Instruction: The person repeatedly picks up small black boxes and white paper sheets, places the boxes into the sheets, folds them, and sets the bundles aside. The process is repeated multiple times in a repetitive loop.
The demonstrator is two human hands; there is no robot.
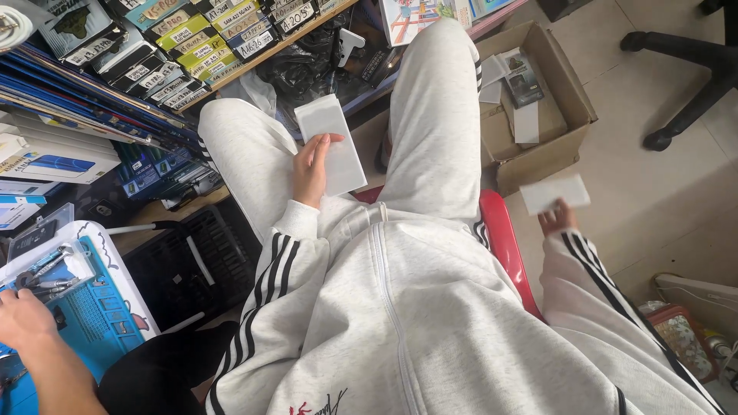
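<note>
I sit on a red chair (505, 244) in a light grey tracksuit with black stripes. My left hand (309, 170) holds a flat white rectangular packet (332, 142) over my left thigh, thumb across its near edge. Out to the side, above the tiled floor, my right hand (557, 218) grips a smaller white strip (555, 193) by its lower edge.
An open cardboard box (578, 98) with packets and paper scraps stands on the floor by my right knee. Shelves of labelled small boxes (207, 38) fill the far left. A black crate (192, 261) sits below. Another person's hand (27, 323) rests by a blue work mat (104, 311). The black base of an office chair (684, 84) stands at the far right.
</note>
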